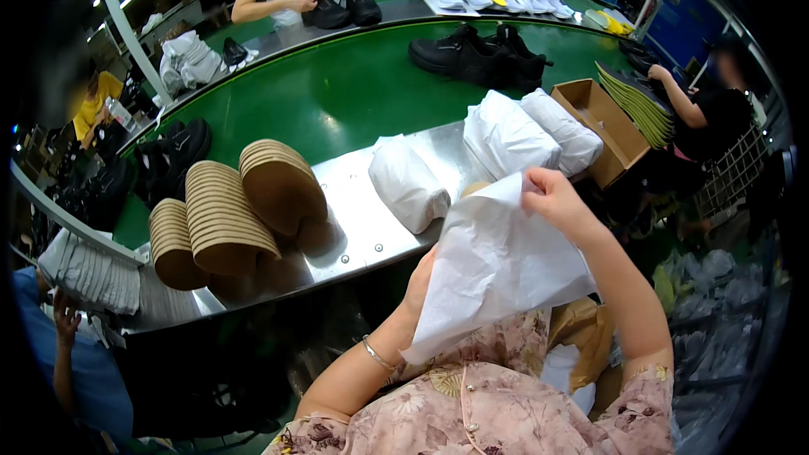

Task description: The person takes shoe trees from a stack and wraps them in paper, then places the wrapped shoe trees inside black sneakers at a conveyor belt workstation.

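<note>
A sheet of white tissue paper (506,257) spreads in front of me between my two hands. My right hand (552,198) is closed on its upper right edge in a pinch. My left hand (419,282) is at the sheet's left side, its fingers hidden behind the paper. A small tan rounded edge (474,189) peeks out above the paper; the rest of it is covered. Just beyond, a white paper-wrapped bundle (409,184) lies on the metal ledge (358,244), with more wrapped bundles (511,133) to its right.
Stacks of brown shoe-shaped boards (227,217) stand on the ledge at left. Beyond is a green conveyor belt (329,97) with black shoes (476,55). An open cardboard box (602,131) stands at right. Co-workers sit across the belt and at both sides. Clear plastic bags (716,312) lie lower right.
</note>
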Available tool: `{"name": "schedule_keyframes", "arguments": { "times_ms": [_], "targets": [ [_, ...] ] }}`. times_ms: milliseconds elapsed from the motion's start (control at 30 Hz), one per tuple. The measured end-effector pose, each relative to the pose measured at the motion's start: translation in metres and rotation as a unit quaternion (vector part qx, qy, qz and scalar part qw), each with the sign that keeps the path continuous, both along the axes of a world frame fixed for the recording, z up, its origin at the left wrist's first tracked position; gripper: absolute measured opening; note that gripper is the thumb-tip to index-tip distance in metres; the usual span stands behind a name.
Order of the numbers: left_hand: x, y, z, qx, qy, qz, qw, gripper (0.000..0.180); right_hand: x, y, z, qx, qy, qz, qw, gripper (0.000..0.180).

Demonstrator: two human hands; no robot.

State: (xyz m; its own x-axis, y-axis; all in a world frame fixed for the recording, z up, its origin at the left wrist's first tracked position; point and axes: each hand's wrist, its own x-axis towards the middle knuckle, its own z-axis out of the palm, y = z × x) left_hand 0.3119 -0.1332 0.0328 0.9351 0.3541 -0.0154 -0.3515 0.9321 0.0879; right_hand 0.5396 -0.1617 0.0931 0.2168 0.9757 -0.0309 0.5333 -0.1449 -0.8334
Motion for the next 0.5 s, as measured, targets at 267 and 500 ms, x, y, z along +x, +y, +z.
{"name": "schedule_keyframes", "arguments": {
  "times_ms": [267, 500],
  "targets": [
    [-0.016, -0.038, -0.057, 0.065, 0.216, 0.198, 0.954, 0.016, -0.098, -0.037, -0.017, 0.200, -0.373, -0.022, 0.906, 0.028],
    [-0.031, -0.070, -0.025, 0.322, 0.209, 0.283, 0.879, 0.022, -0.117, -0.077, -0.064, -0.052, 0.235, 0.009, 0.970, 0.089]
  ]
}}
